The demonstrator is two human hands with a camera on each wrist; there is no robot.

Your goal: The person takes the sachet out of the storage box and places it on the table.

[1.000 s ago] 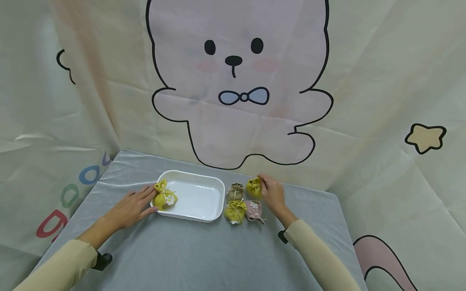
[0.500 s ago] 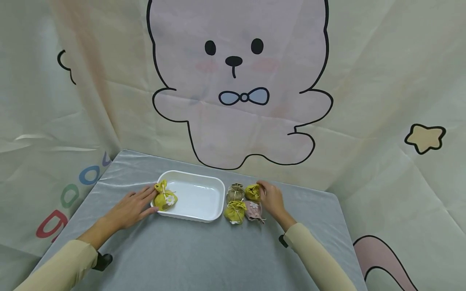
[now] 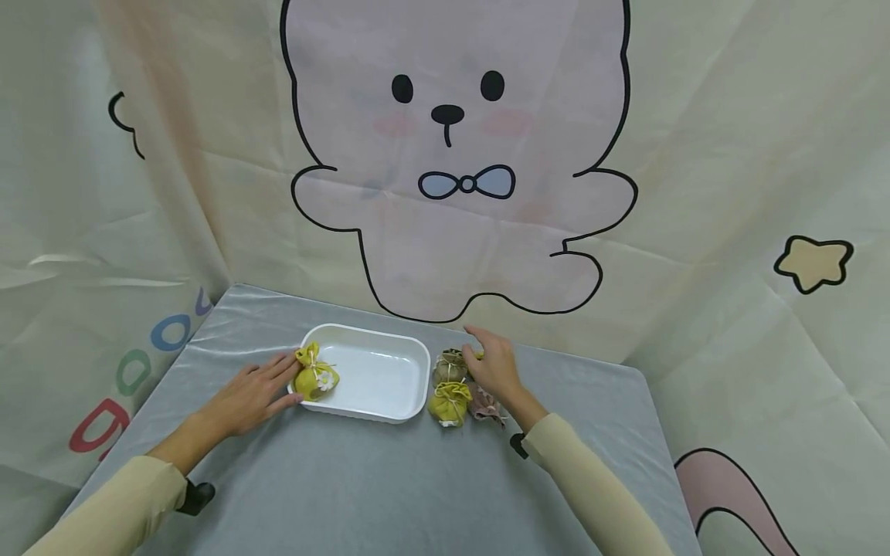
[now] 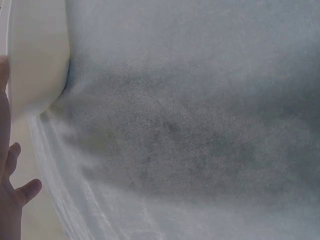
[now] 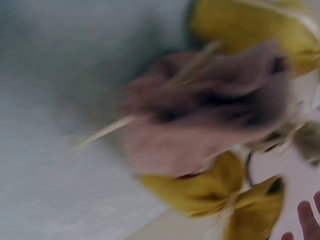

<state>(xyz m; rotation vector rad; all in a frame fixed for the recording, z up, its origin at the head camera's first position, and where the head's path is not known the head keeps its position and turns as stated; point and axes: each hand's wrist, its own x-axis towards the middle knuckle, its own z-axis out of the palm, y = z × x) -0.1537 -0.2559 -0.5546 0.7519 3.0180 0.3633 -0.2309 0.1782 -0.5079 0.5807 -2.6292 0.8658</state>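
My left hand (image 3: 253, 395) rests with extended fingers against the left end of a white tray (image 3: 399, 417). Inside that end lies a yellow drawstring pouch (image 3: 314, 380) with a white flower. My right hand (image 3: 495, 363), thumb and forefinger apart, is over the group of pouches right of the tray, nearest an olive-brown pouch (image 3: 450, 366). In front of that one sits another yellow pouch (image 3: 449, 405), beside a pink pouch (image 3: 485, 405) partly covered by the hand. A third yellow pouch (image 5: 205, 192) shows in the right wrist view, mostly hidden by my hand in the head view.
Grey cloth covers the table (image 3: 334, 486). Behind its far edge hangs a curtain (image 3: 466, 255) printed with a bear. Each wrist wears a dark camera mount, such as the left mount (image 3: 197, 500).
My right hand has let go of the back yellow pouch, set down beside the olive-brown one, and shifted left with its fingers spread. The left hand stays at the tray.
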